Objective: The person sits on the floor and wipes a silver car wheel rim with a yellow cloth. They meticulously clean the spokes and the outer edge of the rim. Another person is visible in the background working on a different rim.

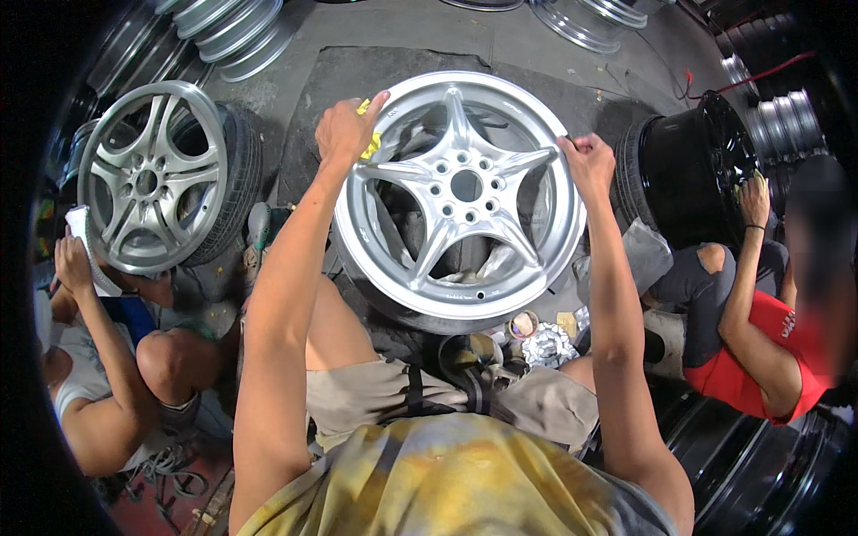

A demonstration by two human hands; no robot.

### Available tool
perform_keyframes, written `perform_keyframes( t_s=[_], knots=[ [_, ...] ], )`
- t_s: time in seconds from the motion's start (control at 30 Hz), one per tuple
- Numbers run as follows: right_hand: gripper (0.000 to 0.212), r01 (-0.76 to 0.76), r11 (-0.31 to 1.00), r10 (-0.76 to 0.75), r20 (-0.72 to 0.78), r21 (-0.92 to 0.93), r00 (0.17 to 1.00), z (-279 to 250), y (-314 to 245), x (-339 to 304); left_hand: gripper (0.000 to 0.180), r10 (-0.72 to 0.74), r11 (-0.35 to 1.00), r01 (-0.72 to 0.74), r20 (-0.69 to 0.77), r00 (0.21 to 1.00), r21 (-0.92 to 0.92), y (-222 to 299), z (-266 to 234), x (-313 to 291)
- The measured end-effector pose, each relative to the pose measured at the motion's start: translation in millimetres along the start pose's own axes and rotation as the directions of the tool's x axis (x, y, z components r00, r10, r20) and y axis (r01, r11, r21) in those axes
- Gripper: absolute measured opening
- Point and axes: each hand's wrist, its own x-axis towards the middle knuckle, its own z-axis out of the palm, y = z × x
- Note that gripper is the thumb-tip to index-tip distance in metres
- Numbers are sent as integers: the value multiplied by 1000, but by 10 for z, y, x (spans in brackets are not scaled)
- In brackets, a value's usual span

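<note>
A silver wheel rim [420, 176] with star-shaped spokes lies face up before me, on top of a dark tyre. At its upper left edge my left hand [347, 129] is closed on a crumpled yellow cloth [371, 146], pressed to the rim; a bit of yellow also pokes out above the fingers. On the opposite side, my right hand [590, 163] rests at the rim's upper right edge, fingers pinched together. Something small and dark shows at those fingertips, too small to name.
To the left a person holds a white pad near another silver wheel [147, 183] leaning on a tyre. At right a person in red touches a glossy black wheel [706, 170]. Stacked rims [232, 31] stand behind. A small can [523, 324] and crumpled foil [550, 346] lie near my knees.
</note>
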Motion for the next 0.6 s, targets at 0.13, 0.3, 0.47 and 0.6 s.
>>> perform_keyframes(
  t_s=[0.13, 0.3, 0.47, 0.6],
  knots=[
    [38, 102, 995, -102, -9, 13, 995, 141, -206, 181, 74, 19, 1000, -19, -33, 999, 3, -14, 30, 9],
    [39, 46, 998, -47, -8, -38, 999, -9, -123, -10, 74, 10, 1000, -10, 7, 1000, 2, -6, -15, 41],
    [38, 96, 995, -96, -77, -5, 992, 102, -206, 94, 75, 18, 1000, -18, 16, 1000, 4, 5, 26, 24],
    [44, -3, 998, 2, -11, -62, 1000, -122, 53, -166, 83, -28, 999, 30, 49, 998, -43, -79, 31, 67]
  ],
)
